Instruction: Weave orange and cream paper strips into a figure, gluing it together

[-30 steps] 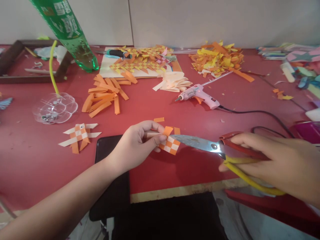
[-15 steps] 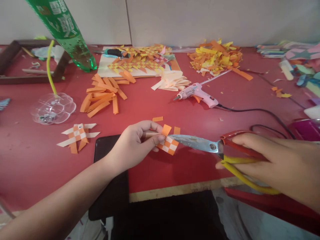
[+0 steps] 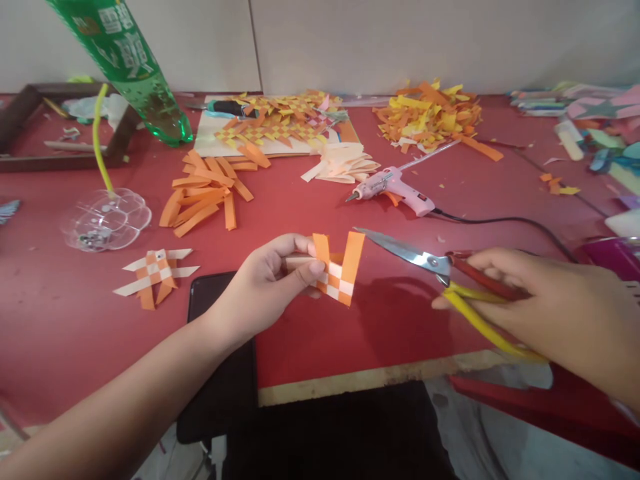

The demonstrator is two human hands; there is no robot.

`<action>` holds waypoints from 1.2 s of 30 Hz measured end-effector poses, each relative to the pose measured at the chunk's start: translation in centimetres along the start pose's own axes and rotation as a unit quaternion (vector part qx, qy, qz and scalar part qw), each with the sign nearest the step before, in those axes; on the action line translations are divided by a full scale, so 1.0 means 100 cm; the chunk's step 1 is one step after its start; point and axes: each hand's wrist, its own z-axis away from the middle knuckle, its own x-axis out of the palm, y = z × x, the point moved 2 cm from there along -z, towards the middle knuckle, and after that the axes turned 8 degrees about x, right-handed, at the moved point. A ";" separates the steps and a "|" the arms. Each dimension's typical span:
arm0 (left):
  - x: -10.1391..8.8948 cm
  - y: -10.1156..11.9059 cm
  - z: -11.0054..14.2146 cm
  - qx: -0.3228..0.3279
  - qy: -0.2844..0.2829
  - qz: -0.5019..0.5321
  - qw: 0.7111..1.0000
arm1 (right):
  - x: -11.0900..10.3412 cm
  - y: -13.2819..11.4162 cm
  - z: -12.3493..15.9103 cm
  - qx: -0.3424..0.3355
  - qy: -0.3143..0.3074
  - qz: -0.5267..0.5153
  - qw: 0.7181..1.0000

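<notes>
Over the bench, pinching woven paper piece in left hand, gripping scissors in right hand, tips clear of paper. Probably light, bendy, easily creased; best held by flat weave.

A: where's this cam sitting?
B: on the wearer's head, looking forward and down from the near-edge side of the red table.
A: close in?
B: yeah, near enough that the left hand and right hand loom large, but it reaches past the far edge to the pale wall.
</notes>
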 end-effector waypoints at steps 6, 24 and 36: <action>0.001 -0.001 0.001 -0.032 0.019 0.009 0.999 | 0.028 0.012 -0.003 -0.082 -0.021 0.002 0.996; 0.001 -0.004 0.001 -0.010 0.018 -0.085 0.996 | 0.004 -0.110 -0.043 -0.185 -0.060 -0.443 0.875; 0.003 -0.003 0.002 -0.034 0.014 -0.137 0.990 | 0.011 -0.105 -0.041 -0.136 -0.116 -0.482 0.858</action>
